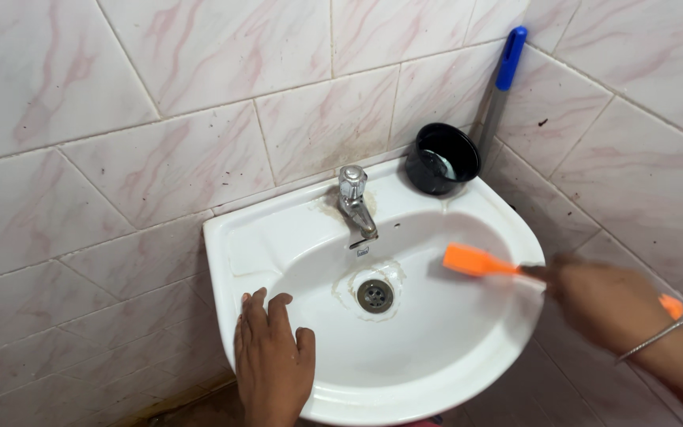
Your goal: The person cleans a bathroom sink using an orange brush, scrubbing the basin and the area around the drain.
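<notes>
Resting nearest the camera, my left hand (pixel 272 364) lay flat on the front left rim of the white basin (pixel 468 360), fingers spread loosely and gripping nothing. I noted my right hand (pixel 606 304), blurred, at the basin's right edge, closed around the handle of an orange brush (pixel 474 260); a thin metal bangle (pixel 648 343) circled that wrist. The brush head sat inside the bowl against its right inner wall, above and to the right of the metal drain (pixel 375 295). I recorded brownish staining around the drain ring. Further back, the chrome tap (pixel 355 202) stood at the rear centre of the basin, its spout pointing over the bowl. On the rear right ledge sat a black cup (pixel 441 160), tilted, just beside a grey stick with a blue cap (pixel 499 87) leaning in the corner of the pink-veined tiled wall (pixel 160 158).
</notes>
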